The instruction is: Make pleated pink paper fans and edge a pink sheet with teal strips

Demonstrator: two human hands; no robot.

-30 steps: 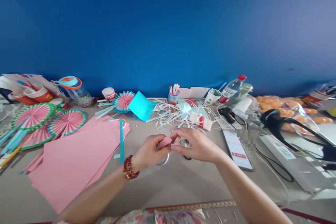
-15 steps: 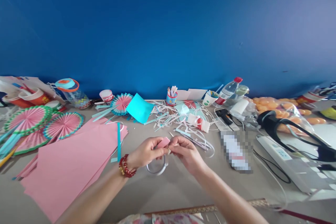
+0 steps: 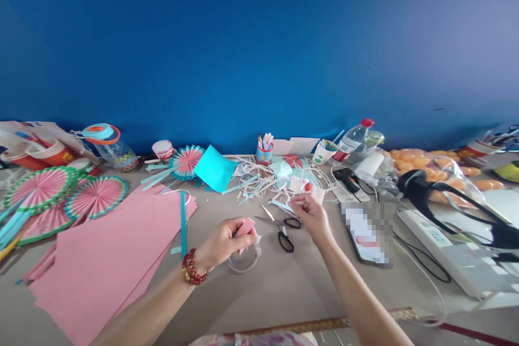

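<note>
My left hand (image 3: 233, 240) pinches a small folded pink paper (image 3: 245, 227) between thumb and fingers. Just under that hand is a roll of tape (image 3: 242, 268), a thin pale ring; whether the hand touches it I cannot tell. My right hand (image 3: 313, 217) is away to the right, fingertips pressed together beside the white strips (image 3: 259, 179). What those fingertips hold, if anything, is too small to make out. Between the hands, black-handled scissors (image 3: 279, 223) lie on the table with blades apart.
Pink paper sheets (image 3: 109, 248) and pleated paper fans (image 3: 97, 194) lie at the left. A blue square of paper (image 3: 214, 167) is at the back. To the right are a phone (image 3: 365, 235), a power strip (image 3: 430, 232), a bottle (image 3: 352, 140) and black-framed headgear (image 3: 450, 200).
My right hand has parted from the left and moved right and slightly away, uncovering the scissors. The left hand keeps the pink paper and has shifted slightly down and left.
</note>
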